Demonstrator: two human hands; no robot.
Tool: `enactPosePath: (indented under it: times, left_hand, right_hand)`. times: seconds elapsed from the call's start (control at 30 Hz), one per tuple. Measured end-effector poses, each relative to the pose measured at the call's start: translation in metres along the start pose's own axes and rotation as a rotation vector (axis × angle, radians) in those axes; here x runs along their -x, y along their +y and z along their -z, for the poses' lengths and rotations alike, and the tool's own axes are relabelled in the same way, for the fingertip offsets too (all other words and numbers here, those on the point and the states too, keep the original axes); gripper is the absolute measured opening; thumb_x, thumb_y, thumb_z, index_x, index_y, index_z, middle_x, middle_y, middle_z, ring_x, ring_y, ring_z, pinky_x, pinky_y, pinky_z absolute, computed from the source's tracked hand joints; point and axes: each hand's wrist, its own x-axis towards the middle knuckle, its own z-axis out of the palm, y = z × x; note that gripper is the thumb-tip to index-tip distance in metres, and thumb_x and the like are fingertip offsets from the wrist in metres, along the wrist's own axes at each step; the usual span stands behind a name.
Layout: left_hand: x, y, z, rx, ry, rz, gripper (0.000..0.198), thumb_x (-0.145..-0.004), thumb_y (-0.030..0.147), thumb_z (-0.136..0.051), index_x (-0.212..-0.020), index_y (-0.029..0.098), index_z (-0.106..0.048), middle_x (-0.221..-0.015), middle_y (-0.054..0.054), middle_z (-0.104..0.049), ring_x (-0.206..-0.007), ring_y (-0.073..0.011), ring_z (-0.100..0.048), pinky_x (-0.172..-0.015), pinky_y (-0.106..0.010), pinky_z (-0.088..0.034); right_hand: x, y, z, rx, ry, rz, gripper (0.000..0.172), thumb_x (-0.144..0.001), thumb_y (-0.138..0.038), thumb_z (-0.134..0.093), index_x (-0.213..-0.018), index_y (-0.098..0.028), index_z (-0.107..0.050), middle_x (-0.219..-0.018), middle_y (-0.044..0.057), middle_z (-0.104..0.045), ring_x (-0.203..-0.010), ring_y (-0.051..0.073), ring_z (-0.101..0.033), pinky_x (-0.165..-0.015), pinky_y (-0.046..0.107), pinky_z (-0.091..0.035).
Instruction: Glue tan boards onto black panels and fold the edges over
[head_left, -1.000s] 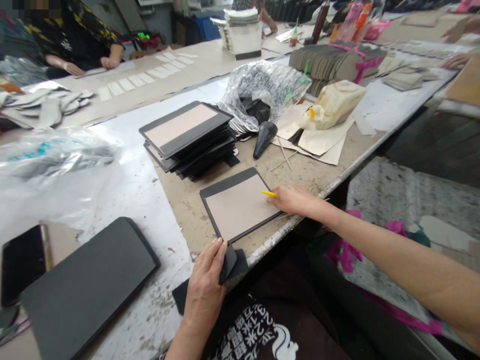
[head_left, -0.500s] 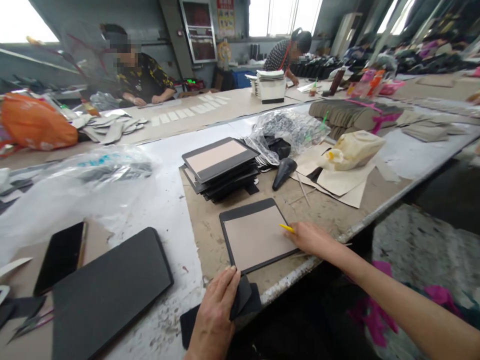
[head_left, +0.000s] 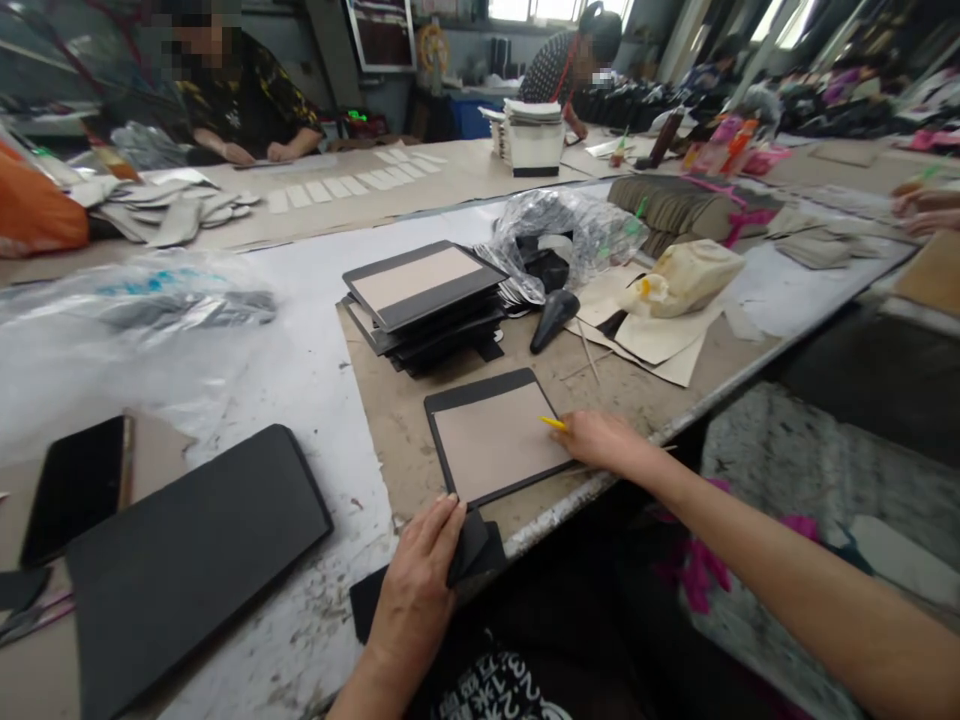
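A black-edged panel with a beige face (head_left: 499, 440) lies on the brown board near the table's front edge. My right hand (head_left: 596, 440) is closed round a thin yellow tool (head_left: 553, 423) whose tip points left over the panel's right side. At the panel's lower left corner rests my left hand (head_left: 424, 560), fingers together, on a folded black piece (head_left: 474, 545) that hangs by the table edge; its thumb side is hidden. Behind the panel stands a stack of similar black and beige panels (head_left: 424, 285).
A large black panel (head_left: 195, 560) and a phone (head_left: 79, 485) lie at the left. Beyond the stack are clear plastic wrap (head_left: 570, 225), a black cone-shaped object (head_left: 553, 320) and a yellowish container (head_left: 694, 280). Two people work across the table; another person's hands show at far right.
The view has tilted down and shifted, so the table items appear higher and further left. Both hands keep their places at the panel. Another person's hands now show more at the far right.
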Motion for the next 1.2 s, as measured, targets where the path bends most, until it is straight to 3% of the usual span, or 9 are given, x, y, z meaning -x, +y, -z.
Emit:
enactPosePath:
  times: [0.5, 0.7, 0.83, 1.03, 1.2]
  left_hand:
    - [0.001, -0.001, 0.001, -0.02, -0.049, 0.001, 0.074, -0.055, -0.01, -0.035, -0.125, 0.012, -0.044, -0.124, -0.012, -0.051, -0.118, -0.0234, -0.044, -0.099, -0.04, -0.041]
    - [-0.003, 0.003, 0.002, -0.055, 0.008, -0.025, 0.073, -0.05, -0.01, -0.034, -0.119, 0.009, -0.048, -0.118, -0.014, -0.056, -0.112, -0.0248, -0.049, -0.093, -0.041, -0.046]
    - [-0.005, 0.004, 0.002, -0.067, 0.02, -0.032, 0.07, -0.051, -0.01, -0.035, -0.118, 0.008, -0.049, -0.117, -0.015, -0.056, -0.11, -0.026, -0.05, -0.092, -0.043, -0.047]
    - [-0.003, 0.003, 0.003, -0.019, 0.01, -0.016, 0.073, -0.053, -0.01, -0.035, -0.122, 0.013, -0.046, -0.118, -0.013, -0.055, -0.112, -0.0248, -0.049, -0.094, -0.042, -0.045]
    - [0.002, -0.001, 0.001, 0.016, -0.044, -0.001, 0.077, -0.054, -0.01, -0.036, -0.127, 0.014, -0.04, -0.127, -0.014, -0.047, -0.119, -0.0256, -0.042, -0.097, -0.043, -0.042]
  right_hand:
    - [0.002, -0.003, 0.004, 0.071, 0.008, 0.038, 0.04, -0.087, -0.04, -0.035, -0.103, -0.015, -0.062, -0.096, 0.015, -0.067, -0.095, 0.026, -0.06, -0.077, 0.034, -0.044]
    - [0.011, -0.013, 0.006, 0.13, 0.023, 0.04, 0.034, -0.086, -0.028, -0.037, -0.097, -0.011, -0.065, -0.096, 0.019, -0.066, -0.091, 0.029, -0.061, -0.074, 0.039, -0.045]
    - [0.01, -0.008, 0.01, 0.126, 0.031, 0.024, 0.037, -0.087, -0.036, -0.038, -0.095, -0.012, -0.066, -0.095, 0.018, -0.066, -0.091, 0.03, -0.061, -0.073, 0.04, -0.045]
    - [0.021, 0.017, 0.018, 0.127, 0.149, -0.099, 0.043, -0.09, -0.042, -0.029, -0.104, -0.014, -0.058, -0.092, 0.017, -0.066, -0.089, 0.029, -0.062, -0.07, 0.037, -0.044]
    - [0.036, 0.019, 0.004, 0.134, 0.233, -0.06, 0.037, -0.091, -0.039, -0.031, -0.096, -0.016, -0.059, -0.077, 0.013, -0.066, -0.076, 0.025, -0.063, -0.063, 0.03, -0.042]
